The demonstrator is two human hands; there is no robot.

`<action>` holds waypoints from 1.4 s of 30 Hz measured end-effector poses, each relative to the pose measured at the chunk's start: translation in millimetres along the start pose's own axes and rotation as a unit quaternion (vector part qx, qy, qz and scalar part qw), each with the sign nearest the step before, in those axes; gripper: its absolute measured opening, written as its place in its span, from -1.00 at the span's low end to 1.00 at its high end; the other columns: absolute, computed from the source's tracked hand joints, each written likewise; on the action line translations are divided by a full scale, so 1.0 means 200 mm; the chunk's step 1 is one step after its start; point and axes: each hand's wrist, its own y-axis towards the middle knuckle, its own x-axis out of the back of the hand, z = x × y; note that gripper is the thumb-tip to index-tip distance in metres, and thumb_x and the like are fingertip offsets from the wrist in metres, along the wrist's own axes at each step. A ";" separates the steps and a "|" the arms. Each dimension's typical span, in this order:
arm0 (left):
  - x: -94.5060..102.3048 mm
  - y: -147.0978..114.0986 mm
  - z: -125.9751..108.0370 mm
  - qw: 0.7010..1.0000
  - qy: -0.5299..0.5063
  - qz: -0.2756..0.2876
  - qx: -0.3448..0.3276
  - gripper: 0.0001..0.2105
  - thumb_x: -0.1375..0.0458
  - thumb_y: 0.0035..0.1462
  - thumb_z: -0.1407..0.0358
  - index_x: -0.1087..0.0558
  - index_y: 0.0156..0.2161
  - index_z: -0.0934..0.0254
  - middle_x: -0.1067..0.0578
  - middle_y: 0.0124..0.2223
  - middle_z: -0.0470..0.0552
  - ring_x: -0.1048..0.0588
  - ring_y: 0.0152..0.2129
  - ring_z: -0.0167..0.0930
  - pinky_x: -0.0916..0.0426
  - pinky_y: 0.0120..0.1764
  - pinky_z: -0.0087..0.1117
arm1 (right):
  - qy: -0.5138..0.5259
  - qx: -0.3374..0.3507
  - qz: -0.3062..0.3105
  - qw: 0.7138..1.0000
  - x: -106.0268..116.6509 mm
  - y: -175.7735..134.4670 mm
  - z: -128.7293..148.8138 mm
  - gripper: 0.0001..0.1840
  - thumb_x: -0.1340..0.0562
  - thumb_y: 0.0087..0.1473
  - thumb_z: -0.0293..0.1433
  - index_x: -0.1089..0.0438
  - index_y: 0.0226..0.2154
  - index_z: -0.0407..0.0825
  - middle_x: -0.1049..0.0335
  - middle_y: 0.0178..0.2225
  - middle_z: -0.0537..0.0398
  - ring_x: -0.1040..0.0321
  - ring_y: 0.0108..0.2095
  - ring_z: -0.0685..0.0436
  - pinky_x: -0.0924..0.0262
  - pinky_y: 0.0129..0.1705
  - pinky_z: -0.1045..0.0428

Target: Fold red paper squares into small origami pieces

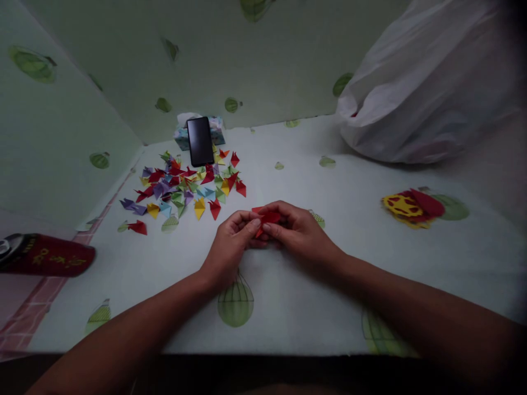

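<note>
A small piece of folded red paper (269, 218) is pinched between my two hands above the middle of the table. My left hand (236, 236) grips its left side, thumb on top. My right hand (298, 230) closes on the right side, its thumb pressing near the left thumb. The fingers cover part of the paper, so its full shape is hidden. Left of my hands lies a loose pile of folded paper cranes (177, 189) in red, purple, yellow, green and blue.
A dark phone (200, 141) leans upright against a tissue box (218, 130) behind the pile. A red drink can (53, 255) is at the left edge. Red and yellow paper cutouts (405, 207) lie to the right, below a large white plastic bag (411, 93). Walls bound the back and left.
</note>
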 end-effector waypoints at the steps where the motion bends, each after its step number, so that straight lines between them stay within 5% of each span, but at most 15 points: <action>1: 0.00 0.00 0.00 1.000 0.002 0.000 0.001 -0.80 -0.32 0.11 0.24 -0.47 -0.22 0.31 -0.53 -0.30 -0.05 -0.52 -0.44 -0.50 -0.52 -0.30 -0.43 | 0.007 -0.003 0.002 1.000 0.00 0.00 0.00 -0.80 -0.28 0.08 -0.38 -0.40 -0.19 -0.03 -0.47 -0.32 0.08 -0.41 -0.34 -0.06 -0.30 -0.35 0.03; 11: -0.01 0.00 -0.03 0.999 0.027 -0.014 -0.016 -0.79 -0.33 0.09 0.24 -0.46 -0.27 0.34 -0.55 -0.40 -0.07 -0.54 -0.49 -0.48 -0.55 -0.31 -0.38 | 0.111 -0.019 0.022 0.993 0.00 0.01 -0.01 -0.72 -0.28 0.03 -0.41 -0.24 -0.19 0.02 -0.38 -0.43 0.22 -0.35 -0.48 0.01 -0.28 -0.43 0.06; 28: 0.00 0.01 -0.02 0.998 0.056 0.015 -0.020 -0.80 -0.30 0.15 0.23 -0.49 -0.22 0.32 -0.59 -0.33 -0.04 -0.56 -0.48 -0.49 -0.56 -0.29 -0.38 | 0.053 0.052 0.020 0.997 0.01 0.01 -0.01 -0.84 -0.23 0.13 -0.41 -0.27 -0.20 -0.01 -0.32 -0.51 0.24 -0.30 -0.50 0.01 -0.20 -0.45 0.06; 42: -0.01 0.00 -0.02 0.998 0.065 0.008 -0.019 -0.83 -0.31 0.12 0.27 -0.44 -0.28 0.32 -0.55 -0.38 -0.10 -0.55 -0.52 -0.52 -0.53 -0.35 -0.46 | 0.062 -0.008 0.003 0.998 0.01 0.02 0.01 -0.82 -0.26 0.04 -0.44 -0.26 -0.27 0.00 -0.24 -0.59 0.33 -0.29 -0.55 0.03 -0.13 -0.47 0.08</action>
